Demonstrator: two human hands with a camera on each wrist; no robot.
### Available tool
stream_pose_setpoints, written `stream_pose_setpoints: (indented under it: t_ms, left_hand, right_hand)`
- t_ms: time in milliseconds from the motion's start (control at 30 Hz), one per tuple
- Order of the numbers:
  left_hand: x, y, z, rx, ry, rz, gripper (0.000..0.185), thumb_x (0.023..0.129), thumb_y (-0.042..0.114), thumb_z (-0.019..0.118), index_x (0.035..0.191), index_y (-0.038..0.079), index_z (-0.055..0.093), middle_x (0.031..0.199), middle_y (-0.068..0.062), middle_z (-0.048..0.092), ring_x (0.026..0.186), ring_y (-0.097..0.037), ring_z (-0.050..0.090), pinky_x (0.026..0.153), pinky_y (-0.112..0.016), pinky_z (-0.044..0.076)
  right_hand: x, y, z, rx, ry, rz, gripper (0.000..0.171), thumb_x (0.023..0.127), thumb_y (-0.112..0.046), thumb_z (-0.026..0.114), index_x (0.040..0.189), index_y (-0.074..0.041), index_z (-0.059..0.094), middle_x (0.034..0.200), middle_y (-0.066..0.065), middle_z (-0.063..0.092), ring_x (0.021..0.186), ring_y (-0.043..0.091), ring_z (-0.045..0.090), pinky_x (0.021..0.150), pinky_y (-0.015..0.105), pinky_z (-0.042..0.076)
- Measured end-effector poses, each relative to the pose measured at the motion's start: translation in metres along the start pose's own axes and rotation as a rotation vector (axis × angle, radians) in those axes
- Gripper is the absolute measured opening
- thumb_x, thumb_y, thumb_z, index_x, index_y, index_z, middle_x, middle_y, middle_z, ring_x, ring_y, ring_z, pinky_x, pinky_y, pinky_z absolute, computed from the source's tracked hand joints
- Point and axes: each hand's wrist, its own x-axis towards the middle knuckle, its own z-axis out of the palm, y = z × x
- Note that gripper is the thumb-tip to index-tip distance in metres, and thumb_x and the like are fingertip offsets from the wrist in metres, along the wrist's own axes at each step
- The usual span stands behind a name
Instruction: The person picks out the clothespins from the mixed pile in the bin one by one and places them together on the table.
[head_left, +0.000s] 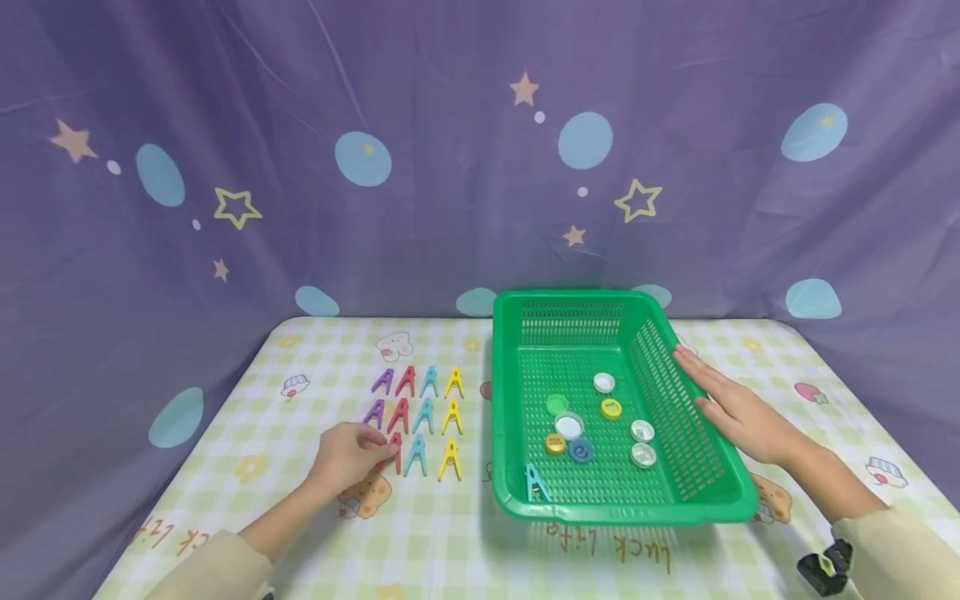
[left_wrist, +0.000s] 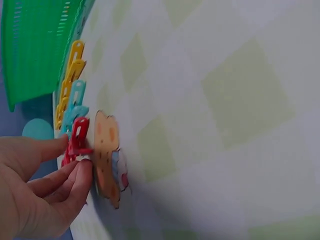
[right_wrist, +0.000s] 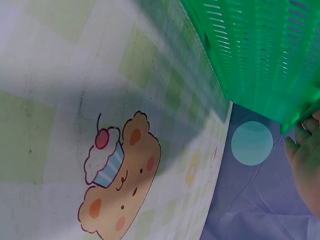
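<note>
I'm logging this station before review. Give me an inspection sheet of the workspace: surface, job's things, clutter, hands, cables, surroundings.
Surface: table under a green-checked cloth with cartoon prints.
Job's things: clothespins in purple, red, blue and yellow columns; red clothespin at the near end; green basket holds bottle caps and one blue clothespin.
Clutter: nothing seen.
Hands: left hand pinches the red clothespin; right hand lies flat, fingers straight, on the basket's right rim.
Cables: nothing seen.
Surroundings: purple backdrop with stars and blue spots.

Head cam looks fwd and down over the whole table (head_left: 450, 533). Both wrist cams sit close to the cloth, tilted sideways. All three share the green basket (head_left: 720, 492) (left_wrist: 30, 50) (right_wrist: 260, 45).
</note>
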Motion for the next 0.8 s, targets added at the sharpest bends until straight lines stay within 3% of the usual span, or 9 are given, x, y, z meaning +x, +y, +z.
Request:
stream_pose_setpoints:
  t_ms: [233,367,567,800]
  left_hand:
    - [0.007,0.005,-0.017,-0.028,-0.030,-0.007,0.025,0.084,0.019,0.071,0.098,-0.002,0.071,0.090,-0.016,0.073,0.078,-0.020,0.067,0.066,-0.033,0.057]
    - [0.013,0.016,-0.026,-0.046,-0.023,0.026,0.028,0.085,0.018,0.069,0.105,-0.002,0.069,0.097,-0.019,0.073,0.086,-0.026,0.069,0.072,-0.035,0.058]
    - [0.028,0.037,-0.035,-0.053,-0.009,0.159,0.032,0.087,0.020,0.068,0.113,0.001,0.067,0.106,-0.016,0.072,0.098,-0.029,0.069,0.083,-0.039,0.058]
    - [0.047,0.074,-0.040,-0.075,-0.024,0.353,0.035,0.087,0.022,0.071,0.116,0.004,0.065,0.115,-0.016,0.069,0.104,-0.031,0.067,0.090,-0.042,0.056]
  right_hand:
    - [-0.001,0.000,0.001,-0.001,-0.004,-0.003,0.059,0.096,-0.005,0.046,0.151,-0.002,0.025,0.160,0.017,0.023,0.144,-0.013,0.003,0.109,-0.004,0.007]
    - [0.000,-0.001,0.000,-0.001,-0.003,-0.004,0.059,0.097,-0.006,0.046,0.151,-0.002,0.025,0.160,0.016,0.023,0.145,-0.012,0.004,0.109,-0.004,0.007]
    - [0.000,0.000,0.000,-0.012,-0.004,0.001,0.058,0.097,-0.006,0.046,0.151,-0.002,0.025,0.160,0.016,0.023,0.145,-0.011,0.005,0.108,-0.005,0.007]
    - [-0.001,0.000,0.002,-0.016,0.005,0.012,0.058,0.096,-0.006,0.046,0.151,-0.002,0.027,0.157,0.021,0.027,0.144,-0.013,0.004,0.109,-0.005,0.007]
